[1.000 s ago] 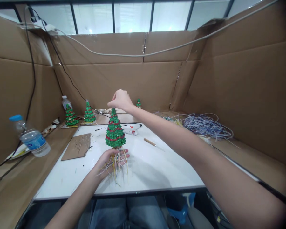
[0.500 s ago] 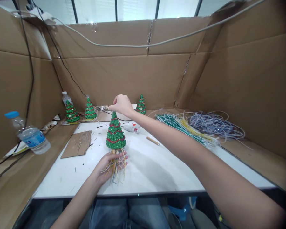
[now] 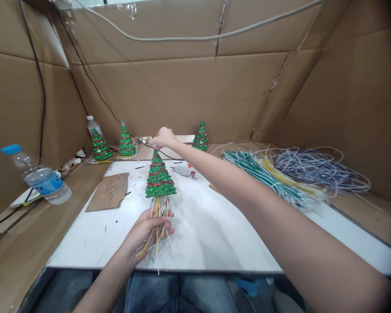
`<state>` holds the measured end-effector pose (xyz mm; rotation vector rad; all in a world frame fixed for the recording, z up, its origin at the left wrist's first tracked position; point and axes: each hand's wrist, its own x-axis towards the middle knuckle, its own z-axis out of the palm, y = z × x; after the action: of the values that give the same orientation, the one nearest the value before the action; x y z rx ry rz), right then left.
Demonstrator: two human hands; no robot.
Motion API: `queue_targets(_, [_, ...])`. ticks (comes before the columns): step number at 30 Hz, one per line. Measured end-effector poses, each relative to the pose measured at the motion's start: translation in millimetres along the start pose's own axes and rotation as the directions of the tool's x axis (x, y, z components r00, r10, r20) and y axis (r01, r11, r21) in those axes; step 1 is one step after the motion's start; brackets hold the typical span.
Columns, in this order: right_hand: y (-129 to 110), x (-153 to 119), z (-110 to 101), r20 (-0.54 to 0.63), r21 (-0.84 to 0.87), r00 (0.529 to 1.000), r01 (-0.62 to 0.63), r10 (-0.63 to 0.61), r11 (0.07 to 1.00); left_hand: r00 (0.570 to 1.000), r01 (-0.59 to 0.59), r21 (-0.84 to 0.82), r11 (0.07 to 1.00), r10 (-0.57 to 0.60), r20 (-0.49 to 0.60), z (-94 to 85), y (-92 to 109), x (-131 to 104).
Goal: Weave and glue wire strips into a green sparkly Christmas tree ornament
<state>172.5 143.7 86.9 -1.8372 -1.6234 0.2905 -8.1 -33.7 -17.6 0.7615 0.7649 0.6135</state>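
Note:
A small green beaded tree point(image 3: 159, 176) with red garlands stands upright in front of me, above the white table. Yellow and white wires point(image 3: 160, 208) hang from its base, and my left hand point(image 3: 154, 228) is wrapped round them. At the treetop my right hand point(image 3: 163, 138) pinches the tip, its fingers pressed together; whatever small piece is between them is mostly hidden. Behind my right forearm lies a white glue gun or tube point(image 3: 185, 171), partly covered.
Similar trees stand at the back left point(image 3: 126, 141) and back centre point(image 3: 200, 137). A piece of cardboard point(image 3: 107, 192) and a water bottle point(image 3: 45, 182) are at the left. Green wires point(image 3: 257, 174) and tangled pale wires point(image 3: 319, 169) lie at the right. Cardboard walls surround the table.
The view has tilted down and shifted slightly. The tree leans a little more and more of its wires show below it. Both hands keep their places, the right one at the top.

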Motion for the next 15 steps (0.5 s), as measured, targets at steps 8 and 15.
queue_targets(8, [15.3, 28.6, 31.2, 0.168, 0.04, 0.979, -0.125, 0.117, 0.991, 0.998, -0.038, 0.008, 0.999, 0.037, 0.054, -5.0, 2.1, 10.9])
queue_targets(15, [31.2, 44.6, 59.3, 0.32, 0.055, 0.93, -0.209, 0.181, 0.976, 0.994, -0.052, 0.026, 0.998, 0.05, 0.1, -8.1, 6.3, 20.8])
